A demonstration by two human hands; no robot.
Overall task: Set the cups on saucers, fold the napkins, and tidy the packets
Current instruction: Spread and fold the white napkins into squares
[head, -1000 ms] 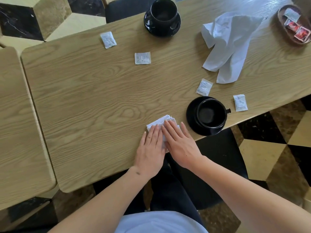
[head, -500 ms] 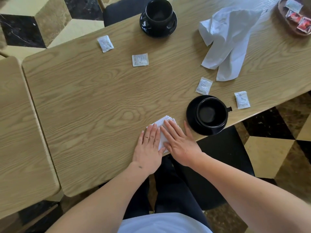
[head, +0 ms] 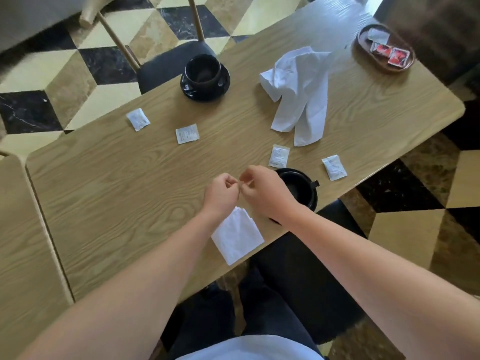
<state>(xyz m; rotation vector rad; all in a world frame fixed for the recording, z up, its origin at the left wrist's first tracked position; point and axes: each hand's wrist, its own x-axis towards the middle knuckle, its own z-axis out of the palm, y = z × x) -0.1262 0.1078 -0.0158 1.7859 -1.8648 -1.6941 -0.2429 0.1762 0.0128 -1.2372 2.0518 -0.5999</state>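
Note:
A folded white napkin [head: 237,236] lies flat at the table's near edge, under my forearms. My left hand [head: 220,189] and my right hand [head: 262,190] hover above the table just beyond it, fingers curled, knuckles almost touching, nothing visibly held. A black cup on its saucer [head: 302,192] stands right of my right hand, partly hidden by my wrist. A second black cup on a saucer [head: 205,77] stands at the far edge. A crumpled white napkin [head: 298,92] lies at the far right. Several white packets are scattered: [head: 138,119], [head: 187,133], [head: 279,156], [head: 334,167].
A brown oval tray [head: 363,48] at the far right corner holds red and white packets. A second wooden table [head: 23,242] abuts on the left. A dark chair [head: 171,64] stands beyond the far edge, and the floor is checkered.
Both hands lifted off the folded napkin and moved forward with fingers curling in. The napkin stays flat at the edge. My view tilted up, showing more of the far side.

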